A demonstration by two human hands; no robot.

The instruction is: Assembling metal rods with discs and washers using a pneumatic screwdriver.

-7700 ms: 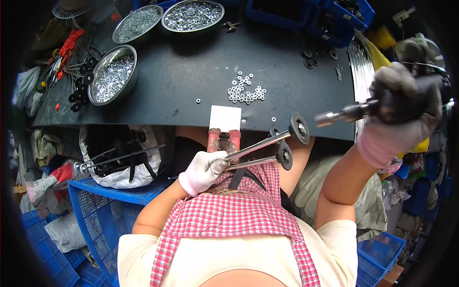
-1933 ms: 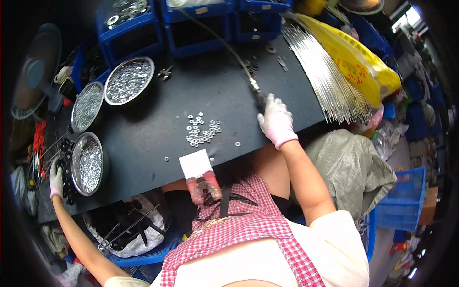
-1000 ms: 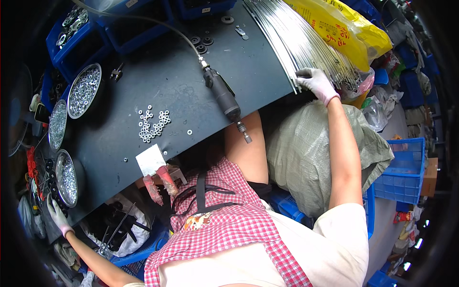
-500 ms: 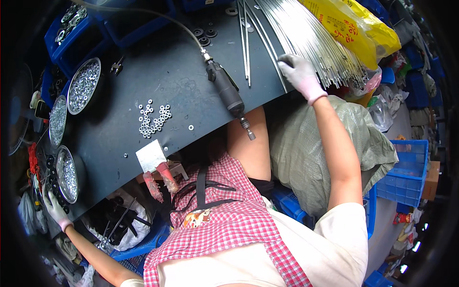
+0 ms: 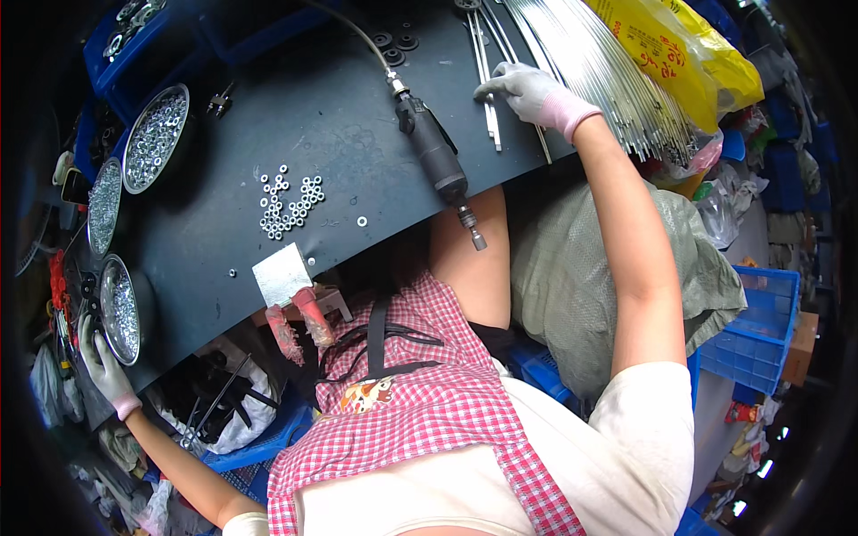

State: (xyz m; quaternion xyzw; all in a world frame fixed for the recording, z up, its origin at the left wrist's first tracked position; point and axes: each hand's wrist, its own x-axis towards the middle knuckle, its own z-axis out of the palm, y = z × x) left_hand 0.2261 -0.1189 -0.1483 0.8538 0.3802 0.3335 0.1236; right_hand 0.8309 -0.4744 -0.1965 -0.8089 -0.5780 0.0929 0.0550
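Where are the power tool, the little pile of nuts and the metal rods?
power tool (image 5: 435,154), head view, middle of its dark body
nuts (image 5: 288,202), head view, centre of the pile
metal rods (image 5: 597,67), head view, mid-bundle

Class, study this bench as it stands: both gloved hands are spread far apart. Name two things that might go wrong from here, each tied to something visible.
1. The power tool lies with its tip past the table edge, above the bare knee; a nudge might drop it.
2. The right hand draws thin metal rods from a loose bundle; others may slide off.
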